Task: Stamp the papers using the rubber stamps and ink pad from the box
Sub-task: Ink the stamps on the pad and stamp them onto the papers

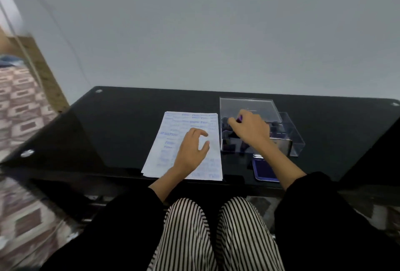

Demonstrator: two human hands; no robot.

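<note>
Fingers (232,121) of the right hand (251,128) are pinching a purple rubber stamp (239,118) in the clear box (246,101) while the left hand (191,151), fingers spread, is seemingly steadying the papers (164,140).

Blue-stamped papers (164,153) lie beside the clear box (249,105) of stamps (225,120), ink pad (263,171) nearer.

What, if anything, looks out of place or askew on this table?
Nothing is spilled or damaged. The papers lie slightly askew, reaching the table's front edge, and the ink pad sits close to that edge too.
</note>
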